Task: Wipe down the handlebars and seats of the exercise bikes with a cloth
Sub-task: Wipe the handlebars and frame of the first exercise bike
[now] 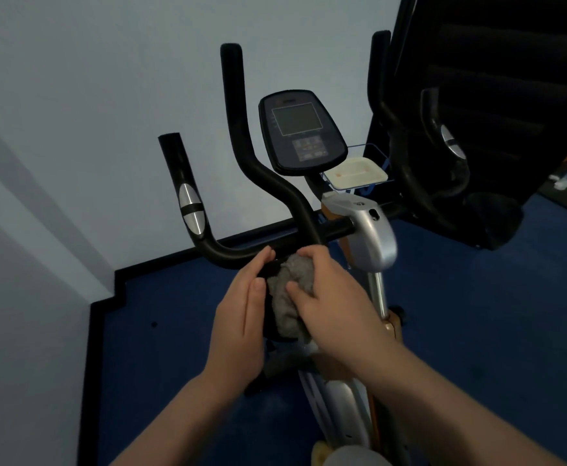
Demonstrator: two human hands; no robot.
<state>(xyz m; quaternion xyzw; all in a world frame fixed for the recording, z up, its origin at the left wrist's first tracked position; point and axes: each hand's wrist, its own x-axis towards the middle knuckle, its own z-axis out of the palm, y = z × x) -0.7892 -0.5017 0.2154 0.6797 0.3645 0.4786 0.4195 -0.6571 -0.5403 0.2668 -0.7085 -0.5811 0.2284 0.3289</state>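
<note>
We note 2 bare forearms reaching forward over the frame of an exercise bike (373, 237). The right hand (336, 297) has its grip clamped on a grey cloth (287, 294), thumb on the near face and fingers curled over the top, just below the handlebar (241, 196). The left hand (241, 317) lies against the cloth's left side with straight fingers, its grip apart, fingertips touching a dark object behind the cloth that we cannot identify. Beyond, the black handlebar rises in 2 curved arms, the outer one bearing a silver sensor pad (191, 208). Further on stands the console (300, 132), its screen dark. To its right a white tray (357, 173) sits in a wire holder. A second black machine (460, 112) stands at the far right on the blue floor (174, 331).
</note>
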